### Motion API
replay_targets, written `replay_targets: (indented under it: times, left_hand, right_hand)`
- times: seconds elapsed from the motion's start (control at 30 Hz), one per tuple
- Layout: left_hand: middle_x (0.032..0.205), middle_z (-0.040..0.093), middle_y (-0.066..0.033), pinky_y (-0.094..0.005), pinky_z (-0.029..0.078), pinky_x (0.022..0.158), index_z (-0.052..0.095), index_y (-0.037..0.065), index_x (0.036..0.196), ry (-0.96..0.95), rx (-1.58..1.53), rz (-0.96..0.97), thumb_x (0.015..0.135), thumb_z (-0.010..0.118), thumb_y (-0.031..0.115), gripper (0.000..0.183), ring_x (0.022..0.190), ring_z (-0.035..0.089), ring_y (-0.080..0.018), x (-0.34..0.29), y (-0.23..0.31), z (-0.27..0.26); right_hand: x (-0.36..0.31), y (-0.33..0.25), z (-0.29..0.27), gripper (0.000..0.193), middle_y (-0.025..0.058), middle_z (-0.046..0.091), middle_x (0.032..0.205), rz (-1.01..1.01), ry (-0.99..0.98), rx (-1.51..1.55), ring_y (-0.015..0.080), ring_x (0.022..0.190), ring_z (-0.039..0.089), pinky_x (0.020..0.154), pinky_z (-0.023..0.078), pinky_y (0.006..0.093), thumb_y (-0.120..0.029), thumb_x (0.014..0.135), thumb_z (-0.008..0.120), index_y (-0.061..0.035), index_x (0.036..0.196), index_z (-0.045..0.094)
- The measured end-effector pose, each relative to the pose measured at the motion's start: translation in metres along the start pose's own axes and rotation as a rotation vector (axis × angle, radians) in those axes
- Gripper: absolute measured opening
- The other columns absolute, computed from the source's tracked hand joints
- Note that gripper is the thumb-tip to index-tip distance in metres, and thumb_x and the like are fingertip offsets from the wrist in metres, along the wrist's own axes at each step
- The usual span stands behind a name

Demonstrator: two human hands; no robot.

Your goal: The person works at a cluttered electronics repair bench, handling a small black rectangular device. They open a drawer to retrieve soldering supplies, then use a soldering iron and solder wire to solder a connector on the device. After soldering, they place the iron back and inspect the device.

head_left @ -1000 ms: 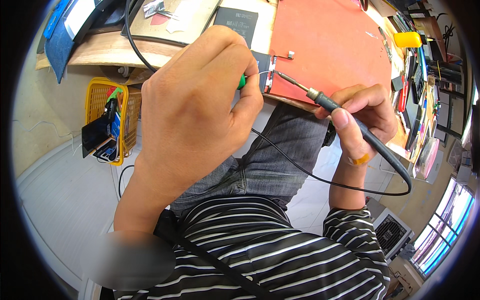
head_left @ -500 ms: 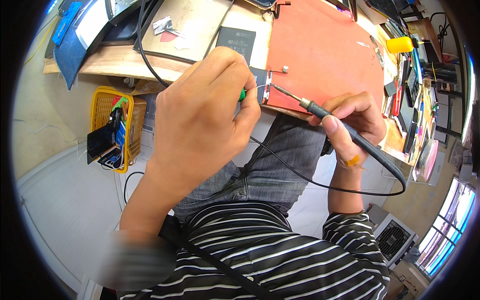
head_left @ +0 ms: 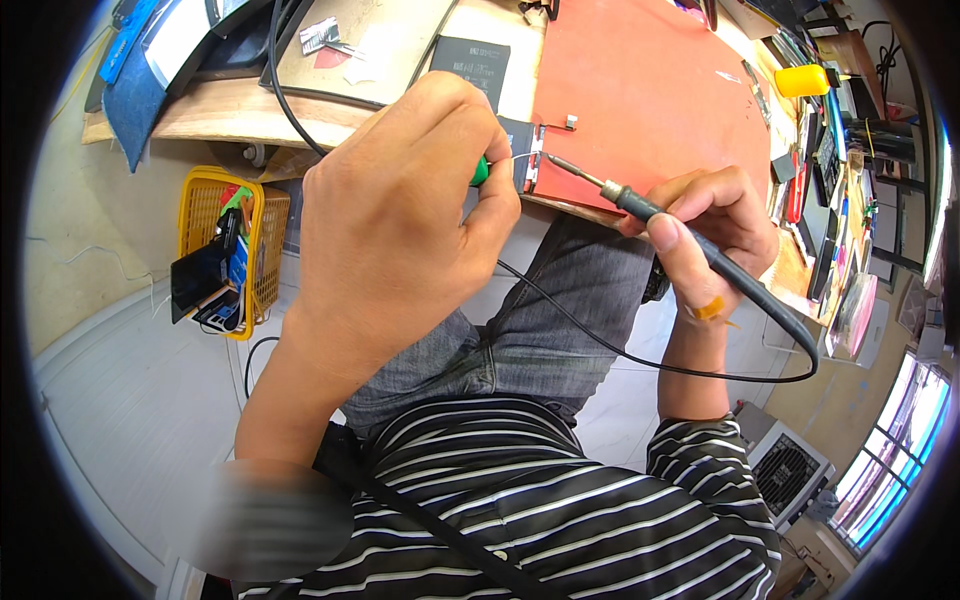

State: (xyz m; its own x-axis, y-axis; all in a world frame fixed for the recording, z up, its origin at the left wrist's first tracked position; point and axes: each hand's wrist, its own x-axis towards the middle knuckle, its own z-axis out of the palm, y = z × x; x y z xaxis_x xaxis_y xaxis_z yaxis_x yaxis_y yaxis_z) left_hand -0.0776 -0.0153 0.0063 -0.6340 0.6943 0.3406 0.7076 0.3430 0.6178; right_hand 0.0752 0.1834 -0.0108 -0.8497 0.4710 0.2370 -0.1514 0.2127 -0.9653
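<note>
My right hand (head_left: 722, 232) is closed round the grip of a black soldering iron (head_left: 650, 208), whose metal tip points left. Between the fingers of my left hand (head_left: 400, 200) is a small green piece (head_left: 481, 172), mostly hidden by the hand, and thin solder wire (head_left: 521, 156) runs from it to the iron's tip. Wire and tip meet at the connector end of a dark flat battery (head_left: 518, 140), partly covered by my left hand, at the left edge of the red mat (head_left: 650, 100). A short dark flex strip with a metal end (head_left: 570, 122) extends from there onto the mat.
Another dark flat battery (head_left: 478, 68) lies behind my left hand, beside a tan board (head_left: 370, 45). A yellow basket (head_left: 262, 240) of parts stands left below the bench. Tools and a yellow bottle (head_left: 802, 81) crowd the right side. The iron's black cable (head_left: 640, 360) loops across my lap.
The view has shifted slightly, with bench and hands a little higher in it. Both hands keep their hold, and the iron's tip stays at the wire and the battery's connector end.
</note>
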Motion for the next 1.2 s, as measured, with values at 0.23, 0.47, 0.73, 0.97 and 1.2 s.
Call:
replay_targets:
  times: [0.23, 0.47, 0.73, 0.97, 1.2]
  left_hand:
    - [0.101, 0.07, -0.0098, -0.033, 0.055, 0.077, 0.067, 0.001, 0.089, 0.003, -0.007, -0.007, 0.08, 0.076, -0.004, 0.014, 0.088, 0.07, -0.0248, 0.0003, 0.0003, 0.0004]
    - [0.1, 0.07, -0.0109, -0.0327, 0.054, 0.077, 0.067, 0.001, 0.089, 0.005, -0.038, 0.002, 0.079, 0.075, -0.004, 0.014, 0.088, 0.07, -0.0256, 0.0014, -0.001, -0.0004]
    - [0.1, 0.07, -0.0113, -0.0329, 0.055, 0.077, 0.067, 0.001, 0.089, 0.005, -0.025, -0.002, 0.08, 0.076, -0.004, 0.014, 0.088, 0.07, -0.0253, 0.0022, -0.001, 0.0001]
    - [0.1, 0.069, -0.0113, -0.0329, 0.055, 0.076, 0.067, 0.002, 0.089, 0.011, -0.001, 0.024, 0.08, 0.076, -0.003, 0.014, 0.087, 0.071, -0.026, 0.0033, -0.0016, 0.0013]
    - [0.1, 0.069, -0.0112, -0.0333, 0.055, 0.075, 0.067, 0.002, 0.089, 0.002, 0.002, 0.01, 0.08, 0.076, -0.003, 0.013, 0.087, 0.07, -0.0261, 0.0032, -0.0003, 0.0019]
  right_hand:
    - [0.0008, 0.0002, 0.0036, 0.023, 0.0061, 0.068, 0.081, -0.005, 0.015, -0.003, 0.0071, 0.067, 0.055, 0.061, 0.043, 0.0216, 0.002, 0.084, 0.082, -0.0015, 0.092, 0.061]
    - [0.0007, 0.0007, 0.0023, 0.024, 0.0055, 0.067, 0.081, -0.003, 0.029, 0.007, 0.007, 0.067, 0.055, 0.061, 0.043, 0.0217, 0.002, 0.084, 0.083, -0.0012, 0.092, 0.061]
    - [0.0015, 0.0034, -0.0037, 0.021, 0.0097, 0.07, 0.082, -0.002, -0.024, 0.006, 0.0122, 0.072, 0.066, 0.067, 0.053, 0.0248, 0.004, 0.087, 0.079, 0.0004, 0.093, 0.059]
    - [0.0026, -0.0019, 0.0025, 0.021, 0.0101, 0.071, 0.082, 0.008, 0.013, 0.063, 0.0136, 0.074, 0.068, 0.068, 0.054, 0.0263, 0.002, 0.088, 0.079, 0.0009, 0.094, 0.06]
    - [0.0016, 0.0002, 0.0005, 0.022, 0.0076, 0.069, 0.081, 0.014, 0.006, -0.003, 0.01, 0.071, 0.063, 0.065, 0.05, 0.0238, 0.0, 0.086, 0.082, 0.0, 0.092, 0.061]
